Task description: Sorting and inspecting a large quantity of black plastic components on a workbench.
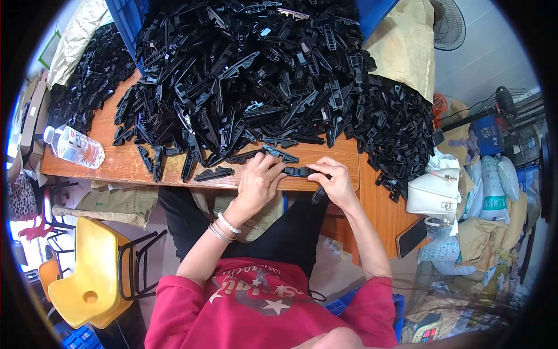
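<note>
At the table's front edge, a small black plastic part (296,171) lies between my two hands. My left hand (259,179), with bracelets on its wrist, is closed with its fingertips on the left end of the part. The fingers of my right hand (334,181) pinch its right end. Another short black piece (318,195) shows just below my right fingers; whether that hand holds it too, I cannot tell. Long black plastic strips (214,174) lie loose beside my left hand. Just beyond rises a big heap of similar black parts (232,93).
Smaller black pieces (395,128) are piled at the right. A water bottle (74,146) lies on the left of the wooden table (122,157). A white handbag (433,195) and a phone (411,237) rest at the right edge. A yellow chair (90,267) stands left.
</note>
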Tool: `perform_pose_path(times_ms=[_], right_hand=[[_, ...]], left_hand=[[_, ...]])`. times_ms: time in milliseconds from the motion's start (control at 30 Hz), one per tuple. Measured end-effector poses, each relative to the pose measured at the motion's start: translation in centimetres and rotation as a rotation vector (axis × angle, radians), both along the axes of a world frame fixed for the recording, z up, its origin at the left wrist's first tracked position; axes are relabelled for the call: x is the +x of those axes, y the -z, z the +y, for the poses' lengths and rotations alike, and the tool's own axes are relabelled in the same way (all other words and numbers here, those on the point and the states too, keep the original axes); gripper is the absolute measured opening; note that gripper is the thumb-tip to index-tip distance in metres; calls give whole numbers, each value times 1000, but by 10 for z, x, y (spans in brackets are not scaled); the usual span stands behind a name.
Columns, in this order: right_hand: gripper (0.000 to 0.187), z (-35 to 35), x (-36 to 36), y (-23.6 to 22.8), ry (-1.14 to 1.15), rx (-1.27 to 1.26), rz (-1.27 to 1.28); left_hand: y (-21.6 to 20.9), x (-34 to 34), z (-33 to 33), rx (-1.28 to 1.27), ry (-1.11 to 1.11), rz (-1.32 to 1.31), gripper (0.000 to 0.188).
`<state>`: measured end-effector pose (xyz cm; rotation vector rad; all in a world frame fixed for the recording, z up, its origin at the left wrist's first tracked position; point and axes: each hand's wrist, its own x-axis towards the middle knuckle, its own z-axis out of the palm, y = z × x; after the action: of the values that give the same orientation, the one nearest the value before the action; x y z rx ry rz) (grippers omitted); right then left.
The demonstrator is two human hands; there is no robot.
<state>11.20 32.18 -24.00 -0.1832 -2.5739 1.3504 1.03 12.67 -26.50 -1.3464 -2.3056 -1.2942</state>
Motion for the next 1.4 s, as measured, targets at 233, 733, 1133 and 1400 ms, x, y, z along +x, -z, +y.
perform_pose_path(times_ms=[233, 733, 1133, 1400], right_hand=[[19, -25, 3, 4, 51, 118, 110], [19, -65, 579, -46, 1895, 688, -658], [15, 8, 548, 243, 1225, 185, -765], [20, -73, 443, 449, 679, -391, -1000]], left_hand=[[2, 2, 5, 19, 102, -23, 23], [18, -18, 5, -55, 127, 44, 20], [-33, 183, 121, -90, 861, 220, 52], [-14, 216, 148, -288, 920, 329, 68]])
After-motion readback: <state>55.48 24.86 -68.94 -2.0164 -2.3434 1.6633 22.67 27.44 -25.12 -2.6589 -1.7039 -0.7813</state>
